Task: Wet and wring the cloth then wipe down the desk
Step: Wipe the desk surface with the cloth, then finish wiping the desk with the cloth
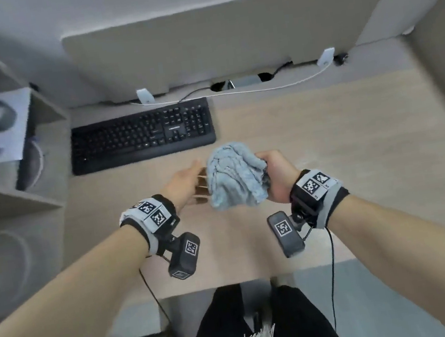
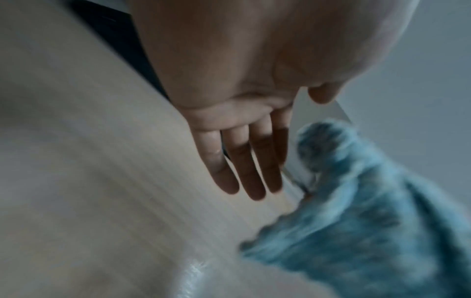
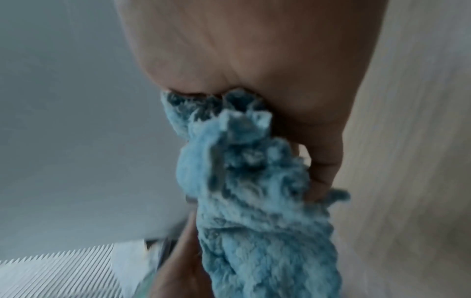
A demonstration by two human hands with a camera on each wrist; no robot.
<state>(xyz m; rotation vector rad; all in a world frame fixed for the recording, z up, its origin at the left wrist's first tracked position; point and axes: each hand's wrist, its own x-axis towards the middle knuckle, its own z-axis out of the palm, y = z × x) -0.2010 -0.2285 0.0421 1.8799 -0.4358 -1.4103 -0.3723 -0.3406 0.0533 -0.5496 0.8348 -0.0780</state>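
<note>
A crumpled light-blue cloth (image 1: 234,179) hangs above the middle of the wooden desk (image 1: 342,150). My right hand (image 1: 277,176) grips the cloth's right side; in the right wrist view the cloth (image 3: 254,191) bunches out of its curled fingers (image 3: 323,171). My left hand (image 1: 188,182) is just left of the cloth with straight, spread fingers (image 2: 244,171), partly behind the fabric in the head view. In the left wrist view the cloth (image 2: 369,221) hangs to the right of that flat hand, with a gap showing between them. A wet sheen (image 2: 193,270) lies on the desk.
A black keyboard (image 1: 141,135) lies at the back left of the desk, with cables (image 1: 261,87) and a beige partition (image 1: 225,41) behind it. A shelf unit (image 1: 6,160) with papers stands at the left. My legs (image 1: 256,322) are below the desk's front edge.
</note>
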